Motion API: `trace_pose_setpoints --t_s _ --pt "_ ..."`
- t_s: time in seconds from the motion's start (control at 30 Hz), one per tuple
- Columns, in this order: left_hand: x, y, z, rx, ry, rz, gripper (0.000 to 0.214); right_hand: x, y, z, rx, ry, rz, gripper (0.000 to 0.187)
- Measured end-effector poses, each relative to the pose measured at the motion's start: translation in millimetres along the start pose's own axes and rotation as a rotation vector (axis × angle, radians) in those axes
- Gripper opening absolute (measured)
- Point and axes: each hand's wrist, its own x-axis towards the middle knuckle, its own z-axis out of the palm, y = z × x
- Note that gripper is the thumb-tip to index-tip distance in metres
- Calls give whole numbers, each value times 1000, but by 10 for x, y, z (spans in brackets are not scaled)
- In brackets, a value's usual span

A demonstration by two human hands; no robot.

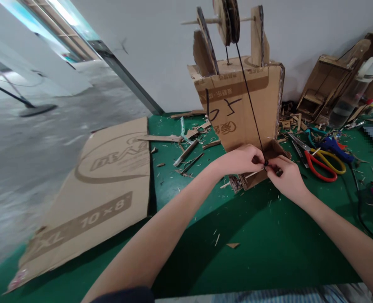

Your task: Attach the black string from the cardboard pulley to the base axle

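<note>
A tall cardboard tower (241,109) stands on the green table, with a cardboard pulley wheel (226,21) on a wooden stick between two upright supports. Black string (248,94) runs from the wheel down the tower's front to both hands. My left hand (247,159) pinches the string's lower end with thumb and finger. Opposite it, my right hand (282,171) pinches the same dark bunch of string, fingertips almost touching the left ones. Both are over a small open cardboard box (258,179) at the tower's foot, partly hidden by the hands. A thin wooden stick lies across it.
Scissors with red and yellow handles (323,168) and a blue glue gun (334,147) lie right of the tower. A flat cardboard sheet (110,176) overhangs the left table edge. Cardboard scraps (186,152) litter the table; a clear bottle (347,103) leans behind.
</note>
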Motion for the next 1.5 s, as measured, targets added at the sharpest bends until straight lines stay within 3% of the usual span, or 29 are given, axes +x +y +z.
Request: trace_pose_setpoints --t_s 0.53,0.9,1.23,1.5 --pt "-43 66 -39 13 35 -29 19 -5 -12 131 -82 64 -13 16" --pt "-36 38 -42 5 9 5 21 0 24 -9 23 -42 -27 11" --pt "-43 54 -33 9 -2 0 18 -11 23 86 -99 30 -21 13" --pt "-29 57 -20 -17 26 49 20 13 20 64 11 25 -18 10"
